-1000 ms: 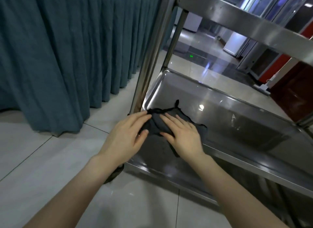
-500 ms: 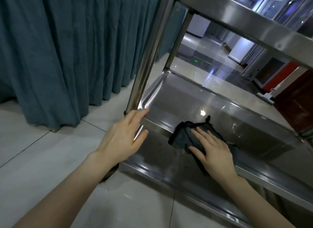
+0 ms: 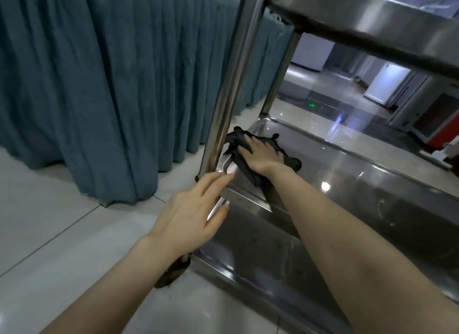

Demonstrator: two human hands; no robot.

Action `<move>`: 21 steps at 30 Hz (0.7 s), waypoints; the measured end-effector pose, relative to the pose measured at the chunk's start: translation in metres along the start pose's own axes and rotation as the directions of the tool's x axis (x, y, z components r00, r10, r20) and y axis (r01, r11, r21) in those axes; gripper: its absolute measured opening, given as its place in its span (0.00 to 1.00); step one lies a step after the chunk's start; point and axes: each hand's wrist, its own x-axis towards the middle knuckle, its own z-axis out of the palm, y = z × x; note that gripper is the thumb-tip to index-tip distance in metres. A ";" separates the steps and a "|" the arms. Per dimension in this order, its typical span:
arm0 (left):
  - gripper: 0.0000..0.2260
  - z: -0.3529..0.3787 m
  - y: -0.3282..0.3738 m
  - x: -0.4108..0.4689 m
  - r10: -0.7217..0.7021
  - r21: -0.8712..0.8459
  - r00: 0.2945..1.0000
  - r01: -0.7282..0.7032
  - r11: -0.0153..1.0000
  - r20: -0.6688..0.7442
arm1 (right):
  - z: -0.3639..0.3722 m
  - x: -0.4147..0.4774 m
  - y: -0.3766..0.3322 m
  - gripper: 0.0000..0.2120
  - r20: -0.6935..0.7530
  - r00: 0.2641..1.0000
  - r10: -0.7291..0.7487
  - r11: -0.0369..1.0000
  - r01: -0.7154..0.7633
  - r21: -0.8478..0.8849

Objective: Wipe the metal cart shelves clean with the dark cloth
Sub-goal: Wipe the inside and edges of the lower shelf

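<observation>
The dark cloth (image 3: 250, 174) lies bunched in the far left corner of the cart's shiny lower shelf (image 3: 372, 184), against the near left post. My right hand (image 3: 260, 153) presses flat on the cloth with straight fingers. My left hand (image 3: 196, 209) is open, its fingertips touching the shelf's near left rim at the foot of the post. A lower metal shelf (image 3: 260, 254) shows beneath, dull and spotted. The upper shelf (image 3: 372, 28) crosses the top of the view.
A pleated teal curtain (image 3: 111, 85) hangs to the floor just left of the cart. The near left post (image 3: 233, 80) stands between it and my hands. A dark caster (image 3: 173, 274) sits under my left wrist. Pale floor tiles lie at the left and front.
My right hand slid the cloth from the shelf's middle back into the far left corner by the post. My left hand came off the cloth earlier and stays at the rim.
</observation>
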 end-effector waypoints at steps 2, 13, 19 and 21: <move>0.26 0.002 0.002 -0.001 -0.030 -0.035 0.999 0.029 0.999 -0.034 | 0.000 -0.010 -0.003 0.28 0.015 0.994 -0.112 0.994 0.112 -0.019; 0.22 0.011 0.014 0.000 -0.040 0.159 0.998 0.048 0.986 -0.054 | -0.005 -0.024 0.063 0.28 0.022 0.981 -0.194 0.977 0.196 -0.083; 0.22 0.035 0.037 -0.003 -0.099 0.245 0.984 0.134 0.960 -0.149 | -0.006 -0.005 0.082 0.29 0.034 0.982 -0.183 0.978 0.186 -0.093; 0.24 0.042 0.044 -0.004 -0.130 0.244 0.980 0.164 0.956 -0.149 | -0.001 -0.027 0.083 0.28 0.061 0.934 -0.352 0.922 0.358 -0.149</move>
